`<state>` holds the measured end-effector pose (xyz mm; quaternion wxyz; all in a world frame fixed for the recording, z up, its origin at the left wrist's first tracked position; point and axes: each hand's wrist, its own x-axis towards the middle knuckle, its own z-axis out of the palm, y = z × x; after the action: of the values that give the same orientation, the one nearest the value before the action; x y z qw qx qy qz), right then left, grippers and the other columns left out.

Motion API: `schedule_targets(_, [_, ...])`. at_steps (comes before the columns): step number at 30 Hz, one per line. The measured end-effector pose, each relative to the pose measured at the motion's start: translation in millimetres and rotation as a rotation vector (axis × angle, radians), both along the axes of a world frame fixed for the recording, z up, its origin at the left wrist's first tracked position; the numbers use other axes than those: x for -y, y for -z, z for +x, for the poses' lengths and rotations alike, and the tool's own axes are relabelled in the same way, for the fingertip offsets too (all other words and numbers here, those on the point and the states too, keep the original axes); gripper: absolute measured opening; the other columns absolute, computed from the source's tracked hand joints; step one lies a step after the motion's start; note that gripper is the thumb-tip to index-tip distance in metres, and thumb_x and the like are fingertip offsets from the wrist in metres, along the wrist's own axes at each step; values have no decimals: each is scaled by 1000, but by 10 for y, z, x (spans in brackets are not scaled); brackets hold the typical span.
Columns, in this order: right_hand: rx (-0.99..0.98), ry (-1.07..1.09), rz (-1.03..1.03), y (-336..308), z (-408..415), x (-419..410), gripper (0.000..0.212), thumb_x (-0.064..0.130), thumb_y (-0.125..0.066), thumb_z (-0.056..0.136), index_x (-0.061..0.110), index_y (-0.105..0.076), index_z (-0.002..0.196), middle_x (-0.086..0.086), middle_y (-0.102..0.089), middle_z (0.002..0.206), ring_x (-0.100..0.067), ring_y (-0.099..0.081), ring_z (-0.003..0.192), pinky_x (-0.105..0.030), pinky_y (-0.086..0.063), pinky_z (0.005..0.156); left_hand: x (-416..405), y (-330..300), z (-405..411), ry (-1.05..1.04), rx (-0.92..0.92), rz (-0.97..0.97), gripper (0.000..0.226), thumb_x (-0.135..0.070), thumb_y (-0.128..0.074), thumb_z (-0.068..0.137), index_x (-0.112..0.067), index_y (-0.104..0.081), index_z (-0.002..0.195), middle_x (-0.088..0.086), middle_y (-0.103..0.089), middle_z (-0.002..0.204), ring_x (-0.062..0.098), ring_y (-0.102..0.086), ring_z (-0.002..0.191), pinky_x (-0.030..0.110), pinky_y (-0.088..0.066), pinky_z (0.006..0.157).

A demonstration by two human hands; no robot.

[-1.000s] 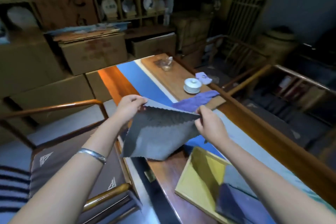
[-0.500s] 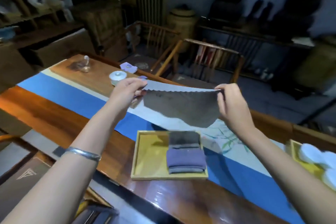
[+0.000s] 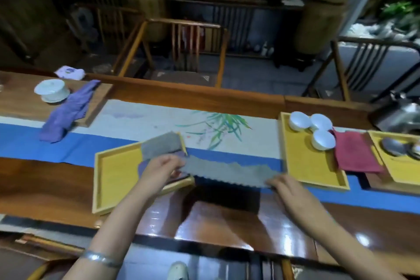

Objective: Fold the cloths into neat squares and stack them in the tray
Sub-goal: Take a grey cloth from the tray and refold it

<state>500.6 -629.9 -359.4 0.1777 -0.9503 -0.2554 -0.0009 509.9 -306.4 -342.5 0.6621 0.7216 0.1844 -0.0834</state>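
Just now both hands hold a grey cloth [image 3: 229, 171] stretched into a long strip low over the bench [image 3: 56, 191], the left hand [image 3: 162, 169] pinching one end and the right hand [image 3: 287, 188] gripping the other. Under and beyond the left hand sits the yellow tray [image 3: 113, 179] with folded cloths [image 3: 161, 148] stacked inside, and a crumpled purple cloth [image 3: 68, 113] lies well off to its left.

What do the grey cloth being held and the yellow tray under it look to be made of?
Grey cloth: soft matte fabric, perhaps microfibre; it drapes, and its edge is zigzag-cut. Yellow tray: probably wood, with a pale raised rim and a flat matte yellow floor; plastic can't be excluded.
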Motion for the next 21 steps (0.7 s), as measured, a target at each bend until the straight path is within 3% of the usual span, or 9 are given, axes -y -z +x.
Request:
schedule_targets(2, [-114, 33, -45, 307, -365, 142, 43, 73, -35, 83, 36, -56, 92, 17, -62, 80, 6, -55, 70, -8, -42, 70, 125, 306, -306, 11, -90, -4, 16, 2, -54, 89, 0, -63, 77, 11, -52, 68, 10, -50, 57, 11, -44, 53])
schedule_targets(4, [-205, -6, -56, 556, -681, 216, 52, 78, -28, 79, 35, -53, 93, 20, -59, 76, 5, -53, 67, -12, -42, 67, 197, 599, -598, 17, -219, -8, 15, -2, -55, 90, 2, -66, 79, 13, -57, 70, 19, -52, 64, 21, -46, 62])
schedule_targets(6, [-288, -21, 13, 714, -967, 231, 45, 70, -31, 87, 34, -54, 98, 21, -57, 83, 1, -53, 77, -15, -42, 71, 212, 842, -826, -4, -344, 11, 19, -6, -57, 90, -4, -63, 73, 9, -58, 62, 21, -54, 62, 28, -44, 66])
schedule_targets(8, [-316, -72, -70, 822, -1090, 239, 22, 34, -45, 96, 26, -56, 113, 6, -59, 102, -12, -58, 93, -26, -47, 81, 210, 986, -944, -6, -422, 30, 17, -7, -58, 90, -5, -62, 74, 8, -58, 61, 19, -56, 59, 27, -46, 65])
schedule_targets(10, [-273, -111, -114, 910, -1139, 256, 31, 9, -56, 84, 12, -60, 115, -5, -61, 103, -18, -62, 94, -26, -51, 78, 213, 1046, -960, 17, -458, 69, 16, -8, -59, 91, -5, -62, 76, 9, -56, 66, 20, -53, 61, 28, -45, 66])
schedule_targets(12, [-264, 13, 20, 938, -1095, 281, 25, 6, -68, 75, 11, -66, 100, -3, -63, 90, -14, -61, 84, -21, -49, 73, 220, 1050, -899, 35, -465, 105, 17, -10, -59, 91, -7, -58, 74, 8, -49, 64, 20, -48, 63, 30, -41, 64])
schedule_targets(14, [-321, 135, 118, 968, -988, 308, 11, 10, -69, 79, 12, -64, 89, 1, -59, 84, -16, -59, 79, -18, -41, 69, 244, 1042, -780, 44, -461, 143, 23, -14, -59, 91, -9, -54, 69, 5, -46, 57, 19, -46, 55, 28, -35, 57])
schedule_targets(17, [-402, 303, 155, 1076, -730, 386, 6, 15, -62, 86, 14, -62, 92, 6, -54, 88, -14, -56, 86, -13, -35, 72, 330, 1080, -521, 2, -479, 147, 36, -17, -60, 91, -11, -50, 57, 6, -47, 53, 17, -43, 48, 23, -37, 49])
schedule_targets(21, [-451, 406, 175, 1199, -303, 390, 9, 16, -62, 86, 22, -56, 90, 6, -59, 90, -14, -58, 86, -20, -33, 67, 481, 1202, -101, -181, -549, 41, 32, -16, -64, 88, -9, -54, 59, 2, -46, 45, 19, -45, 49, 26, -43, 55])
